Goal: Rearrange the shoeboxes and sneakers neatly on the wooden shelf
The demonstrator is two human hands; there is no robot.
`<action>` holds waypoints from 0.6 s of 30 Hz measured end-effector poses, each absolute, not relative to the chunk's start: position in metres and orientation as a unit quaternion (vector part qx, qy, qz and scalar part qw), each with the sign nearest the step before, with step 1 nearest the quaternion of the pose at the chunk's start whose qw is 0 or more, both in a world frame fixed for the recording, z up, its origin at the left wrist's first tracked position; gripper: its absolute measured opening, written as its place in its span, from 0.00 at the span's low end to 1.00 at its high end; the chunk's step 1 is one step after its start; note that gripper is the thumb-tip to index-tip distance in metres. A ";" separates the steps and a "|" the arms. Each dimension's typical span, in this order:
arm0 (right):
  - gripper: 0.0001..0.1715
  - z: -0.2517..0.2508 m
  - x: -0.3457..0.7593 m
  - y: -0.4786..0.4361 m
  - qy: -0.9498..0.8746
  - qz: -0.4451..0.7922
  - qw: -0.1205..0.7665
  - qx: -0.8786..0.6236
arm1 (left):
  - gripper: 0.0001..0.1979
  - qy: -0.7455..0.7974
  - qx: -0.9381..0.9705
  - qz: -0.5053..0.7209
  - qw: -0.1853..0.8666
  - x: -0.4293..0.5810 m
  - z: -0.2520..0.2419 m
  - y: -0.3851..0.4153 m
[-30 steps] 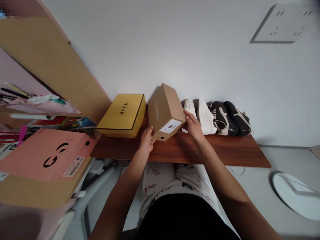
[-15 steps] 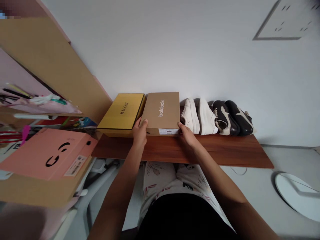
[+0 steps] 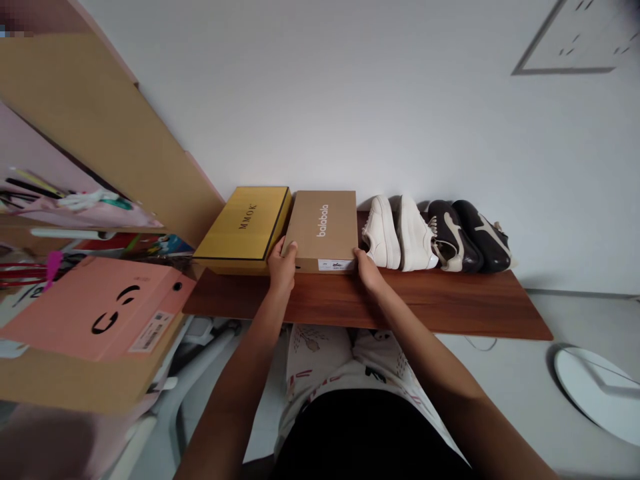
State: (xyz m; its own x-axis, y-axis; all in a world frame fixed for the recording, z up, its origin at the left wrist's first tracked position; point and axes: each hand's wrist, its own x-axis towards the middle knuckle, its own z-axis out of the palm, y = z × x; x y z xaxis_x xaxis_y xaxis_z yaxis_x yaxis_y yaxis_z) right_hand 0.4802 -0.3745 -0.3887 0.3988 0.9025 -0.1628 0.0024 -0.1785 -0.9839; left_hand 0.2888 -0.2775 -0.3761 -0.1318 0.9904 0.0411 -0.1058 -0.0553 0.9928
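Note:
A brown cardboard shoebox (image 3: 324, 228) printed "balabala" lies flat on the dark wooden shelf (image 3: 450, 300). My left hand (image 3: 283, 268) grips its near left corner, thumb on the lid. At the near right corner my right hand (image 3: 367, 269) holds the box's side. A yellow shoebox (image 3: 245, 228) marked "MMOK" sits touching it on the left. To the right stand a pair of white sneakers (image 3: 397, 233) and a pair of black-and-cream shoes (image 3: 470, 235).
A pink shoebox (image 3: 95, 307) rests on a cardboard box at the left, below slanted wooden shelving (image 3: 100, 133) with pens and clutter. A white round object (image 3: 597, 393) lies on the grey floor at right. The white wall backs the shelf.
The brown box went from tilted in the air to lying flat on the shelf between the yellow box and the white sneakers. Both hands stayed on it and shifted to its near corners.

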 end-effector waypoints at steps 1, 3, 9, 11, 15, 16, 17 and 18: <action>0.35 -0.386 0.479 -0.375 -0.343 0.418 0.532 -0.651 | 0.25 0.492 0.451 0.569 0.480 0.289 -0.377 -0.278; 0.35 -0.381 0.477 -0.375 -0.327 0.413 0.528 -0.666 | 0.25 0.493 0.453 0.568 0.479 0.289 -0.378 -0.278; 0.39 -0.375 0.471 -0.377 -0.328 0.397 0.530 -0.673 | 0.24 0.505 0.459 0.563 0.467 0.292 -0.375 -0.279; 0.42 -0.373 0.470 -0.384 -0.343 0.393 0.533 -0.666 | 0.24 0.525 0.464 0.561 0.440 0.291 -0.373 -0.281; 0.40 -0.364 0.483 -0.411 -0.360 0.370 0.544 -0.662 | 0.27 0.555 0.492 0.569 0.355 0.290 -0.366 -0.302; 0.39 -0.361 0.490 -0.420 -0.365 0.360 0.551 -0.659 | 0.28 0.550 0.508 0.577 0.327 0.292 -0.364 -0.312; 0.37 -0.358 0.500 -0.428 -0.372 0.348 0.558 -0.655 | 0.29 0.537 0.527 0.586 0.301 0.295 -0.361 -0.324; 0.36 -0.355 0.511 -0.437 -0.379 0.333 0.566 -0.653 | 0.29 0.518 0.546 0.594 0.286 0.300 -0.358 -0.336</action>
State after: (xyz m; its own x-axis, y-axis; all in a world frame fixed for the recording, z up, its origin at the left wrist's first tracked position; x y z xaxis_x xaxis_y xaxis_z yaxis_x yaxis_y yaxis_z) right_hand 0.5110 -0.4370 -0.3550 0.4914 0.8709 -0.0056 0.1181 -0.0730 -0.9903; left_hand 0.2998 -0.3364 -0.3580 -0.2414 0.9043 0.3520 0.2260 -0.3004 0.9267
